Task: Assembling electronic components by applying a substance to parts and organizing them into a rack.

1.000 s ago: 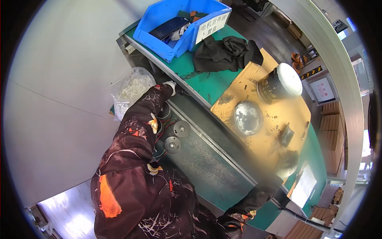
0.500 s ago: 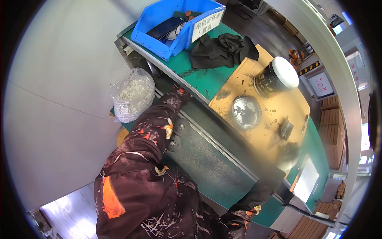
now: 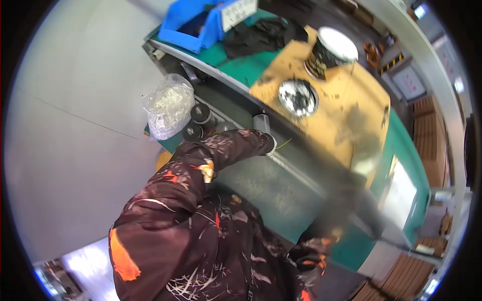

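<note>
My left arm stretches across the green bench top. At its cuff, only a pale bit of my left hand point(image 3: 273, 145) shows; its fingers are hidden. Right by it are a thin yellow-green strand point(image 3: 284, 144) and a clear cup-like container point(image 3: 261, 122) in the dark channel. Behind my left sleeve stand black cylindrical parts point(image 3: 201, 113). Over the right part of the stained cardboard point(image 3: 331, 108), my right hand point(image 3: 365, 159) is smeared by motion. Close to its fingers is a blurred dark piece point(image 3: 357, 121); whether I hold it cannot be made out.
A clear bag of small white pieces point(image 3: 170, 108) lies left of the cylinders. On the far ledge are a blue bin point(image 3: 175, 30) and a black cloth point(image 3: 263, 36). The cardboard carries a black-smeared round lid point(image 3: 298, 97) and a white-topped bucket point(image 3: 331, 52). White paper point(image 3: 399, 193) lies at right.
My left hand has come back from the far end of the channel, moving right and nearer. The black cylinders show more fully. My right hand remains over the cardboard's right side; the view has shifted.
</note>
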`<state>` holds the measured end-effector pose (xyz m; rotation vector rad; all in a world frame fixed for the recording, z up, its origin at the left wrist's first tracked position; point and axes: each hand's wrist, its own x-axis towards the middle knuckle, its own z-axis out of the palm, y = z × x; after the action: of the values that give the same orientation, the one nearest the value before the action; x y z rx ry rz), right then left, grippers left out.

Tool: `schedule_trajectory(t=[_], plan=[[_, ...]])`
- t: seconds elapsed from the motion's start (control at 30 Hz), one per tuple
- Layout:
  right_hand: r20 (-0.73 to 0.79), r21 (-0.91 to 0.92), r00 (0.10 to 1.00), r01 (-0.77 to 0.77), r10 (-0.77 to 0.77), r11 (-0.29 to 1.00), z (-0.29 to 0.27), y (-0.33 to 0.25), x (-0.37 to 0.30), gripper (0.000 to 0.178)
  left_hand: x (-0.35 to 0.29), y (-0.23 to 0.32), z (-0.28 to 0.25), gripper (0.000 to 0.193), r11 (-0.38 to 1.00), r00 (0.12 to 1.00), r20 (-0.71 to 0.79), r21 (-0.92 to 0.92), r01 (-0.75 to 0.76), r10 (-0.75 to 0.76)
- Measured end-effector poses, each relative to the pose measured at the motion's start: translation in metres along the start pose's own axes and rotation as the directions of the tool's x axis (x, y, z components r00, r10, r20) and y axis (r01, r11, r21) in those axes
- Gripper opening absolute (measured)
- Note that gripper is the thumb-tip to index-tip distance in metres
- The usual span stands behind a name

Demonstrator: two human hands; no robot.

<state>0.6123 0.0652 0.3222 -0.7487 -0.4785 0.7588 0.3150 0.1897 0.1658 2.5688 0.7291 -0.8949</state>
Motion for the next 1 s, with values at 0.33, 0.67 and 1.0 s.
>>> schedule_trajectory(t=[0.33, 0.67, 1.0], plan=[[-0.033, 0.201, 0.998, -0.049, 0.056, 0.978, 0.025, -0.009, -0.001, 0.025, -0.032, 0.092, 0.116, 0.071, 0.984, 0.898, -0.441, -0.156, -0.085, 0.008], [0.034, 0.245, 0.991, -0.134, 0.13, 0.96, 0.041, -0.006, -0.01, 0.027, 0.072, 0.103, 0.08, 0.084, 0.701, 0.879, -0.169, -0.677, 0.225, -0.446], [0.09, 0.293, 0.992, -0.112, 0.089, 0.949, 0.034, -0.011, -0.006, 0.026, -0.049, 0.131, 0.067, 0.058, 0.736, 0.603, -0.796, -0.378, -0.561, 0.05]])
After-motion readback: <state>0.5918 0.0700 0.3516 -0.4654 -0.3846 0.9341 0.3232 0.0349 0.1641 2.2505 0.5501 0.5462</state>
